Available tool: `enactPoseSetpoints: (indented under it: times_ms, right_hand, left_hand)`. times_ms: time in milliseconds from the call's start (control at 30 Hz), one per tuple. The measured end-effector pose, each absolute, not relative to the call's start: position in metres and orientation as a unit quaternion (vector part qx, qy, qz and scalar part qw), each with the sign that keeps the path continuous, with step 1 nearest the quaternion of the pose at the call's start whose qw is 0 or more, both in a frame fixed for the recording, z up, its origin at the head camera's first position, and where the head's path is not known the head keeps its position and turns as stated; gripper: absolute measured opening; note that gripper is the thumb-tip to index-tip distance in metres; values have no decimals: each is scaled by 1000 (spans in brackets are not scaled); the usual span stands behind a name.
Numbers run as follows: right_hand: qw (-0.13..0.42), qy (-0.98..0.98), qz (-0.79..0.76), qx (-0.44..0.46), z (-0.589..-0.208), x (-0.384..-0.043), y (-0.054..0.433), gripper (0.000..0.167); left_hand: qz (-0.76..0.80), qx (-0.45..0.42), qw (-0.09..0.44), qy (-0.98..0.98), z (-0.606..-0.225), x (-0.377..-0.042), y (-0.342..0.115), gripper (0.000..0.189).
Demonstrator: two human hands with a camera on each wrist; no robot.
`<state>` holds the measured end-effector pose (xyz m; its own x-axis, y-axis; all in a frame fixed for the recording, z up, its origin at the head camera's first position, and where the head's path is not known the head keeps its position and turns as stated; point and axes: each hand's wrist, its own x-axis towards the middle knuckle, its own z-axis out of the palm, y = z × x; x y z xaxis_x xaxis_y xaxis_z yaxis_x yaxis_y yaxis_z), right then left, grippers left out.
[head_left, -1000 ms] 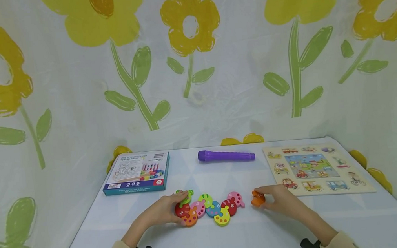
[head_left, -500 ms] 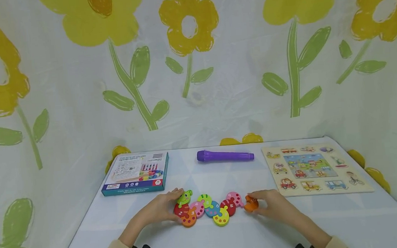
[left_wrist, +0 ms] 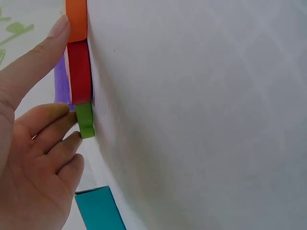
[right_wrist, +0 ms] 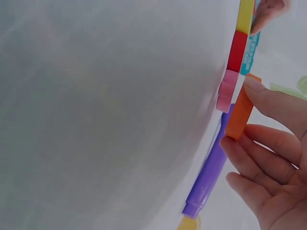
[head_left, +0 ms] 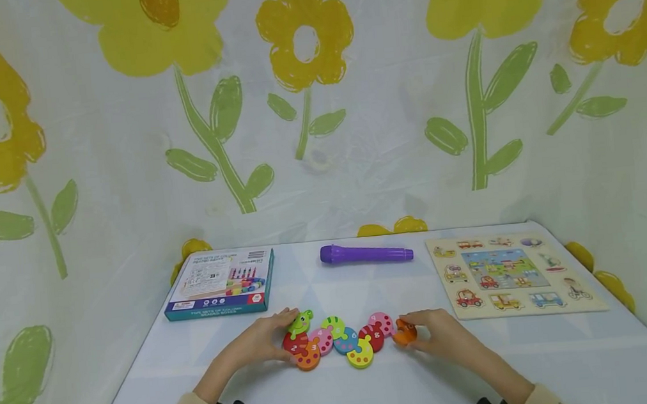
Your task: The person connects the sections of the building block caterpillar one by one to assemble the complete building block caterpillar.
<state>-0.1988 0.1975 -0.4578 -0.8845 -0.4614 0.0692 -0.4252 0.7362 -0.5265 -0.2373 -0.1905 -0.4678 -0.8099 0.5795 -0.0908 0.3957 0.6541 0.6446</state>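
A wooden caterpillar number puzzle (head_left: 346, 340) lies joined in a wavy row, its green smiling head (head_left: 301, 322) at the left. My left hand (head_left: 260, 341) holds that end, thumb against the orange piece (left_wrist: 76, 20) and curled fingers by the green head. At the other end, my right hand (head_left: 441, 333) pinches an orange puzzle piece (head_left: 406, 332) between thumb and fingers. In the right wrist view this orange piece is tilted and raised above the pink end piece (right_wrist: 227, 91), overlapping its side.
Behind the puzzle lies a purple toy microphone (head_left: 366, 253). A boxed bead set (head_left: 221, 283) sits at the back left, and a wooden vehicle picture board (head_left: 515, 275) at the back right. A flowered curtain (head_left: 389, 158) hangs behind the white table (head_left: 318, 401).
My right hand has carried the orange piece left, up to the pink end piece. My left fingers have shifted back slightly, uncovering the green head.
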Motion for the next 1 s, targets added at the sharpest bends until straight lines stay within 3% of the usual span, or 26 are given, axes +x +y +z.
enactPoseSetpoints:
  times_ms: [667, 1000]
  right_hand:
    - [54, 949, -261, -167, -457, -200, 178, 47]
    - [69, 941, -262, -202, -458, -204, 181, 50]
  left_hand:
    - [305, 262, 147, 904, -469, -236, -189, 89]
    - [298, 264, 153, 905, -467, -238, -190, 88]
